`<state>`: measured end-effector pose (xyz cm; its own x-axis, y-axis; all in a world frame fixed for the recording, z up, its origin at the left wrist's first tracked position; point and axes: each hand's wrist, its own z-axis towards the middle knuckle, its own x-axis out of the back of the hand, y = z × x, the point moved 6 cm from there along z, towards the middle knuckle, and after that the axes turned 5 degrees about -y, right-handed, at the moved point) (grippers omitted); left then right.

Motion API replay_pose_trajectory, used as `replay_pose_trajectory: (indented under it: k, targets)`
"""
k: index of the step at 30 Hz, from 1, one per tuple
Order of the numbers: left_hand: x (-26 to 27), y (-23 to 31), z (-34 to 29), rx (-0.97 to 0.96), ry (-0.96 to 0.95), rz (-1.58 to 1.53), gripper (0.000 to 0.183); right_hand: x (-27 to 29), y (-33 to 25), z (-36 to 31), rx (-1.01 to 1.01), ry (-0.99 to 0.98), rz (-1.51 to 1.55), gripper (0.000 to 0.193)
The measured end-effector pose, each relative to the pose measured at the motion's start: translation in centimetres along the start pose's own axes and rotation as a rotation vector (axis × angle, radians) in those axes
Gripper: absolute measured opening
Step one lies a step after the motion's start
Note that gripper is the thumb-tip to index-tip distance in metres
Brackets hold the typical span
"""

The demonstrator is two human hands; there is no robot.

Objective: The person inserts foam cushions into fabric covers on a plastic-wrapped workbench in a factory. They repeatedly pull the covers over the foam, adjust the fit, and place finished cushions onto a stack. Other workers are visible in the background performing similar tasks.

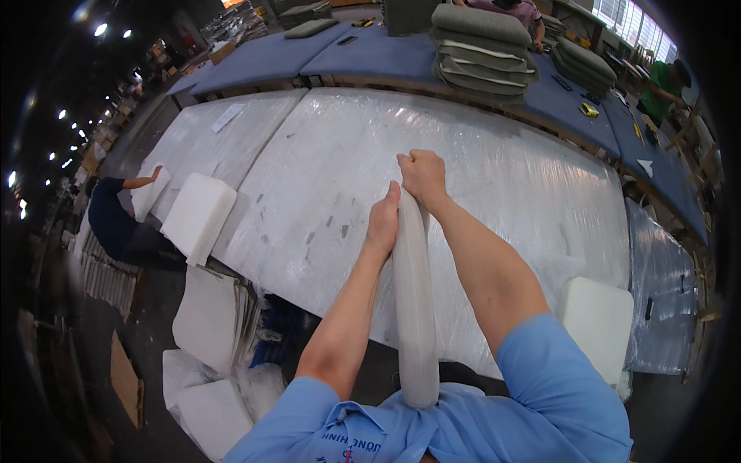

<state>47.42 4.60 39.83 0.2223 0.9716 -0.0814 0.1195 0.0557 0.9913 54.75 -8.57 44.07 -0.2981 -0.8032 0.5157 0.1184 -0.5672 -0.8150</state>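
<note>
Left hand [382,220] and right hand [423,174] both clench 1 rolled white plastic sheet [415,309] above the wrapped table [494,177].

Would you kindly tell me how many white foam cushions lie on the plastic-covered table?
2: one white foam cushion at the table's left edge, another at its near right corner. More foam pieces lie below, off the table.

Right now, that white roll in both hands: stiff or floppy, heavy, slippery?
Probably semi-stiff: the white roll spans from chest to the right hand without sagging. Likely light for its size; the left hand steadies it with a loose grip. Its translucent plastic-looking surface may be slippery, and being round it could roll on the wrapped table.
</note>
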Motion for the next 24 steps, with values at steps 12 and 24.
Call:
replay_pose_trajectory:
  k: [12,24]
  targets:
    - [-2.3,1.8,-1.1,0.152,-0.216,-0.083,0.053,-0.4,2.3,0.4,-0.073,-0.179,0.184,0.045]
    - [-1.9,1.7,2.3,0.260,-0.221,0.082,0.046,-2.0,4.8,-0.2,-0.392,-0.321,0.614,0.048]
